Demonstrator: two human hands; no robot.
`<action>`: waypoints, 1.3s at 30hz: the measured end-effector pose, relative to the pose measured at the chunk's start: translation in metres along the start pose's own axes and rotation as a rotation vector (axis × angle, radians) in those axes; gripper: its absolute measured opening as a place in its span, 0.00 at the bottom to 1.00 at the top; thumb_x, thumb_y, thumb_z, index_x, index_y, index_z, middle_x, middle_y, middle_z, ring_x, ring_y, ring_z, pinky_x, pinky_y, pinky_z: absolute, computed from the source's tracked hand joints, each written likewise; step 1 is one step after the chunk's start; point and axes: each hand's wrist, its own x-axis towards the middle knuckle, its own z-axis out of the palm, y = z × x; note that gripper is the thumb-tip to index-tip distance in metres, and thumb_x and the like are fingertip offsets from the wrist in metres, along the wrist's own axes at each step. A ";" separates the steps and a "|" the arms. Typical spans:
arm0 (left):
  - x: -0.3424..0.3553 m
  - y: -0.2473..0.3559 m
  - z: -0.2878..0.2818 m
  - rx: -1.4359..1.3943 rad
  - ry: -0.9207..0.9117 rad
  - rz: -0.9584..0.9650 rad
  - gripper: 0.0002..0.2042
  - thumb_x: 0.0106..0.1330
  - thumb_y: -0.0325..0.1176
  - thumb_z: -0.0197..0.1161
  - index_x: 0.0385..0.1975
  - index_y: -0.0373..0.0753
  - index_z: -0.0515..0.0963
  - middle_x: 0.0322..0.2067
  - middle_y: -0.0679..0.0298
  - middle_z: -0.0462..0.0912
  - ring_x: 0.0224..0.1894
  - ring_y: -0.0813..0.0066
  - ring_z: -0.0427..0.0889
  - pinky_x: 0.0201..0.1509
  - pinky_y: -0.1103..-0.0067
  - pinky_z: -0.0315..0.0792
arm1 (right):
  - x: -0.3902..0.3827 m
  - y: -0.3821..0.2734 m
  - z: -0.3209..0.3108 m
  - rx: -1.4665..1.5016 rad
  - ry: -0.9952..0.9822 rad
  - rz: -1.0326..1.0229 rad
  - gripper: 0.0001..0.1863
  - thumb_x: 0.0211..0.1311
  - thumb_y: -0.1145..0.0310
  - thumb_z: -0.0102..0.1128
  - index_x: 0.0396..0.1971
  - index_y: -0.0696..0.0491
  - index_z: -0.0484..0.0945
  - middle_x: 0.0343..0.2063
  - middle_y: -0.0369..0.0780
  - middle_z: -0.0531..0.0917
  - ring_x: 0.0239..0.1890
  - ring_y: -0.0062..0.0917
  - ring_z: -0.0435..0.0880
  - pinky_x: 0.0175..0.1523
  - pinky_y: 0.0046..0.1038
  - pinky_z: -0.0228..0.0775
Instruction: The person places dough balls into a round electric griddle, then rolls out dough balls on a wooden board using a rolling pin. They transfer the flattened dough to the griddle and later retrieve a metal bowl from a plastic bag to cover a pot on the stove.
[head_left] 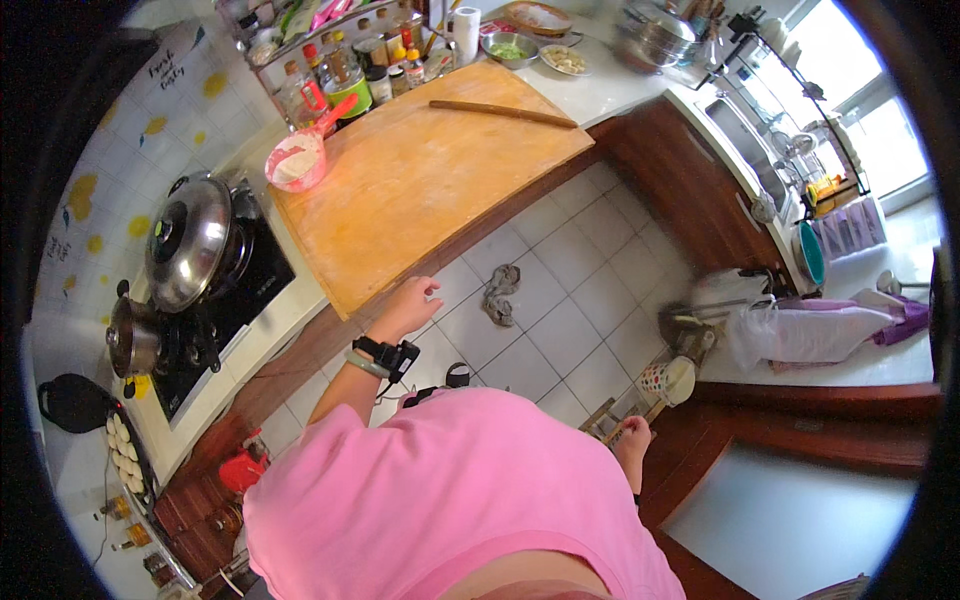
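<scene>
My left hand (pixel 408 304) hangs over the near edge of a large wooden board (pixel 430 150), with nothing in it and its loosely bent fingers apart. Its wrist wears a black device on a strap and a pale bangle. Away on the right, my right hand (pixel 634 437) is low beside my body, fingers curled in and nothing visible in them. It is nearest to a wooden stool (pixel 601 418) and a spotted bin (pixel 668 382). On the board lie a thin rolling pin (pixel 503 113) and a pink handled scoop (pixel 297 162) with white powder inside.
Left of the board, a lidded wok (pixel 190 245) and a pot (pixel 133 335) stand on the stove. A pan with pale dough pieces (pixel 124 455) is lower left. Bottles (pixel 345 78), a bowl of greens (pixel 509 50) and a sink (pixel 740 135) line the counters. A grey rag (pixel 501 295) lies on the tiles.
</scene>
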 end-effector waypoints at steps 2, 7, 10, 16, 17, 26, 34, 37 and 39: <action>-0.003 0.004 0.000 -0.024 -0.005 0.075 0.16 0.52 0.34 0.61 0.39 0.35 0.74 0.33 0.56 0.77 0.37 0.65 0.76 0.41 0.75 0.71 | 0.012 0.002 -0.003 0.093 -0.031 -0.023 0.03 0.45 0.82 0.46 0.20 0.59 0.68 0.17 0.41 0.71 0.23 0.28 0.69 0.33 0.24 0.64; 0.000 0.038 0.013 0.020 -0.001 -0.001 0.15 0.51 0.30 0.61 0.38 0.33 0.73 0.35 0.53 0.77 0.38 0.63 0.76 0.42 0.74 0.70 | 0.034 0.026 -0.012 0.052 0.085 -0.129 0.05 0.43 0.83 0.46 0.22 0.59 0.70 0.18 0.43 0.72 0.24 0.33 0.71 0.33 0.26 0.65; 0.006 0.062 0.027 0.029 -0.049 0.160 0.14 0.53 0.29 0.58 0.40 0.32 0.73 0.36 0.53 0.77 0.38 0.63 0.76 0.42 0.75 0.70 | 0.026 0.046 -0.021 0.125 0.175 -0.141 0.06 0.39 0.81 0.51 0.22 0.57 0.72 0.20 0.43 0.75 0.25 0.35 0.73 0.33 0.29 0.67; 0.039 0.117 0.096 0.078 -0.378 0.199 0.14 0.55 0.28 0.58 0.42 0.32 0.72 0.34 0.60 0.76 0.35 0.73 0.74 0.40 0.79 0.69 | -0.046 0.105 -0.062 0.030 0.273 0.080 0.11 0.41 0.83 0.46 0.25 0.55 0.74 0.25 0.45 0.77 0.33 0.37 0.76 0.37 0.32 0.67; 0.043 0.123 0.107 -0.006 -0.451 0.224 0.14 0.55 0.27 0.58 0.42 0.31 0.72 0.34 0.60 0.76 0.35 0.73 0.74 0.40 0.79 0.69 | -0.063 0.113 -0.069 0.051 0.280 0.144 0.10 0.41 0.82 0.47 0.25 0.55 0.74 0.26 0.45 0.78 0.34 0.37 0.76 0.37 0.32 0.67; 0.090 0.215 0.226 0.217 -1.009 0.599 0.15 0.53 0.28 0.58 0.41 0.32 0.73 0.31 0.60 0.77 0.31 0.74 0.75 0.35 0.78 0.70 | -0.238 0.106 -0.037 0.196 0.703 0.804 0.10 0.43 0.78 0.47 0.27 0.55 0.75 0.24 0.45 0.79 0.30 0.34 0.78 0.34 0.31 0.69; -0.016 0.307 0.329 0.321 -1.213 1.037 0.14 0.53 0.31 0.59 0.39 0.34 0.75 0.30 0.57 0.79 0.32 0.70 0.78 0.36 0.77 0.71 | -0.385 0.086 0.018 0.008 1.064 1.070 0.12 0.39 0.83 0.45 0.23 0.54 0.76 0.27 0.48 0.75 0.32 0.39 0.74 0.37 0.32 0.67; -0.093 0.322 0.358 0.312 -1.323 1.115 0.14 0.54 0.30 0.59 0.39 0.33 0.74 0.32 0.55 0.79 0.34 0.67 0.79 0.38 0.76 0.72 | -0.429 0.101 0.029 0.082 1.113 1.170 0.12 0.39 0.84 0.44 0.22 0.55 0.75 0.26 0.48 0.74 0.32 0.40 0.74 0.39 0.33 0.67; -0.148 0.332 0.377 0.308 -1.376 1.235 0.14 0.54 0.30 0.58 0.40 0.32 0.74 0.33 0.55 0.79 0.36 0.68 0.78 0.39 0.76 0.71 | -0.456 0.119 0.027 0.122 1.194 1.207 0.12 0.37 0.85 0.43 0.22 0.56 0.75 0.25 0.48 0.74 0.33 0.41 0.74 0.39 0.35 0.66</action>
